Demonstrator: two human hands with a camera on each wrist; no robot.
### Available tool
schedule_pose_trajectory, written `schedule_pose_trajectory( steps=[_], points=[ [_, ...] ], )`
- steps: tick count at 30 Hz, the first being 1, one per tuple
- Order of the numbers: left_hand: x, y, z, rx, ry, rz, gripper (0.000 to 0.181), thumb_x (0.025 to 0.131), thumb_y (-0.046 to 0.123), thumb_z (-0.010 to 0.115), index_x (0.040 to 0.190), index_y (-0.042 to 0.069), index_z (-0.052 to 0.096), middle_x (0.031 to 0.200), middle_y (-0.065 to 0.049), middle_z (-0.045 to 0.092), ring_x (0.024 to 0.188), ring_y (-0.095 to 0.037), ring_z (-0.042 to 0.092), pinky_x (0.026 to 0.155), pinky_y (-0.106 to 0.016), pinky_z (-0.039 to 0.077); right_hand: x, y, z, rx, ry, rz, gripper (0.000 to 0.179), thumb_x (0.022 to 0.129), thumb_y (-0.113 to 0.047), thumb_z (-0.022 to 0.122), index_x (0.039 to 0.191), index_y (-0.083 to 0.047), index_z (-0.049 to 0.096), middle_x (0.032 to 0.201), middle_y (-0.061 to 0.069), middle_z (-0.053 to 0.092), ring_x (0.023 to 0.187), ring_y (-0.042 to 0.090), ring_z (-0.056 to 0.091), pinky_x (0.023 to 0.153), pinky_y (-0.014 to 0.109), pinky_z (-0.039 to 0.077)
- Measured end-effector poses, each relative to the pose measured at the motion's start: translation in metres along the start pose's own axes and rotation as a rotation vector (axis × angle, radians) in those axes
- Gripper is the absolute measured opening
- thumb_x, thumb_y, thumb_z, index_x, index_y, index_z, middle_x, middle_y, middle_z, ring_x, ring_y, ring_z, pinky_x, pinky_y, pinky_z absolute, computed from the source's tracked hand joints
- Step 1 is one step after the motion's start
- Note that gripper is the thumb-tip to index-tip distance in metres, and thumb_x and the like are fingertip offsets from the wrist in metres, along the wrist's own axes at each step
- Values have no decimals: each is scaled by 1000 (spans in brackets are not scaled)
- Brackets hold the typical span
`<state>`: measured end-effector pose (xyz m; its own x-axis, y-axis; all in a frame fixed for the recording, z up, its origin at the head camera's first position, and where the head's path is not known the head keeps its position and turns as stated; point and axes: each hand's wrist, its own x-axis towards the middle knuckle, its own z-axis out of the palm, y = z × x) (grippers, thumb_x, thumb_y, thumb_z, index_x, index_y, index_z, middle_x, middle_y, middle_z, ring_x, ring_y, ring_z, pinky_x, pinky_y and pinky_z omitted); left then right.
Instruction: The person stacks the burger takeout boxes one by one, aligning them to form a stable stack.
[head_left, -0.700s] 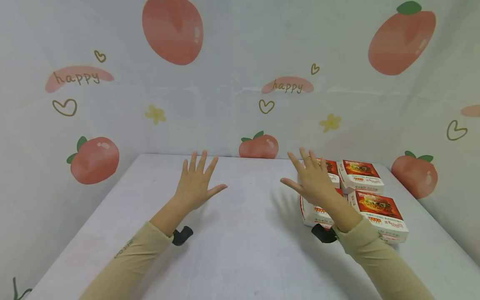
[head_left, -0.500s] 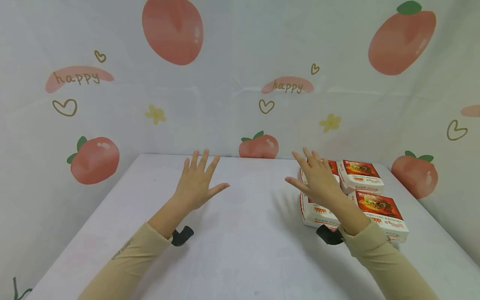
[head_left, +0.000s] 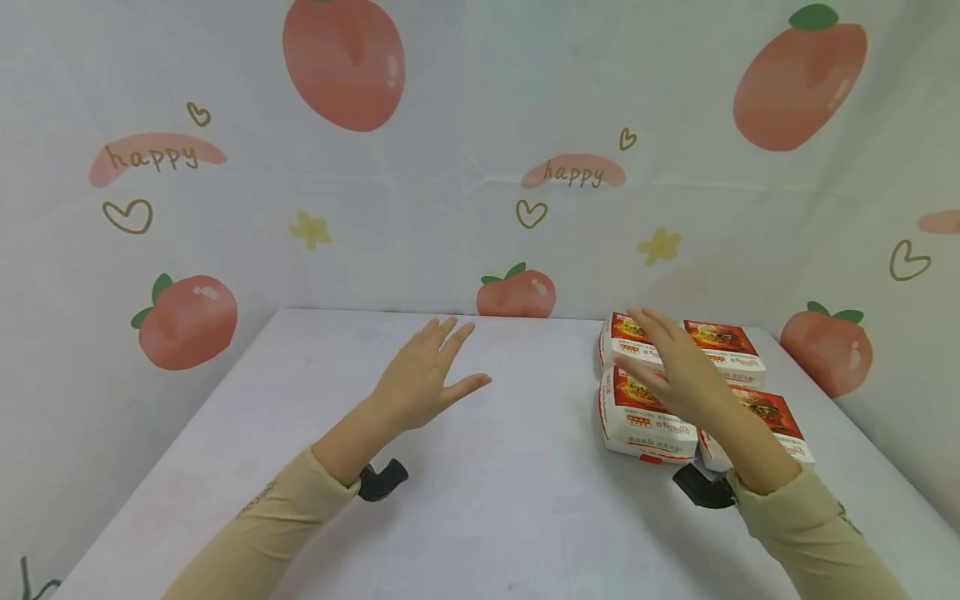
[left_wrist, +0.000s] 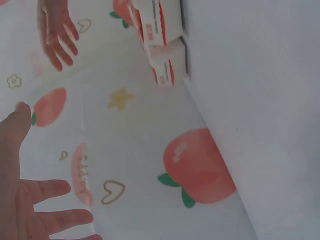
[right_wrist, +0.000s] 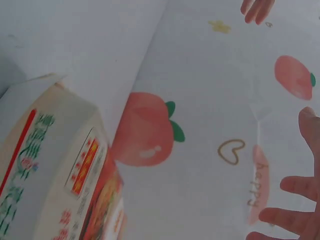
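My left hand [head_left: 416,379] hovers over the left-middle part of the white table, fingers extended, thumb apart, holding nothing. Above the boxes on the right is my right hand [head_left: 686,367], also with straight fingers and nothing in it. Several white-and-red food boxes with a burger picture stand there in two rows. The front left box [head_left: 648,429] and back left box [head_left: 630,337] show beside the hand; the back right box [head_left: 723,342] and front right box [head_left: 776,417] are partly covered by the hand and forearm. In the right wrist view a box [right_wrist: 55,160] appears close up.
The white table [head_left: 510,517] meets a pale cloth backdrop [head_left: 420,250] printed with peaches and hearts. Each wrist carries a black strap piece, one at the left [head_left: 382,481] and one at the right [head_left: 703,487]. A thin dark cord [head_left: 30,583] lies at the lower left.
Both hands have shifted to the right and turned somewhat, with their fingers closer together. The front left box is now less covered. The boxes stay in place.
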<state>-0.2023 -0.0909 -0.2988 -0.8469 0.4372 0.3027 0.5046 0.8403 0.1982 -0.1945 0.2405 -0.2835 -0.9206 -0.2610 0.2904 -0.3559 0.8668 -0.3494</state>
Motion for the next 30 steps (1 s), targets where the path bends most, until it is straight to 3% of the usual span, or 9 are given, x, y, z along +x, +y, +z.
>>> schedule_pose_trajectory(
  steps=[11, 19, 30],
  points=[
    [14, 25, 24, -148, -86, 43, 71, 90, 54, 51, 144, 12, 34, 149, -13, 35, 139, -30, 32, 114, -45, 32, -21, 25, -3, -30, 32, 59, 71, 91, -38, 57, 148, -11, 24, 147, 27, 27, 133, 50, 26, 97, 74, 28],
    [28, 49, 44, -177, -174, 94, 71, 90, 55, 50, 146, 16, 31, 150, -10, 34, 139, -26, 33, 114, -42, 34, -32, 36, -2, 6, 8, 144, 73, 93, -44, 53, 149, -10, 20, 148, 27, 22, 132, 51, 25, 94, 76, 27],
    [45, 89, 74, -187, -278, 152, 72, 90, 55, 50, 148, 19, 26, 153, -9, 27, 140, -24, 32, 112, -40, 36, -45, 59, -3, -13, 59, 199, 70, 94, -40, 51, 147, -4, 21, 144, 32, 25, 128, 54, 26, 91, 77, 28]
  ],
)
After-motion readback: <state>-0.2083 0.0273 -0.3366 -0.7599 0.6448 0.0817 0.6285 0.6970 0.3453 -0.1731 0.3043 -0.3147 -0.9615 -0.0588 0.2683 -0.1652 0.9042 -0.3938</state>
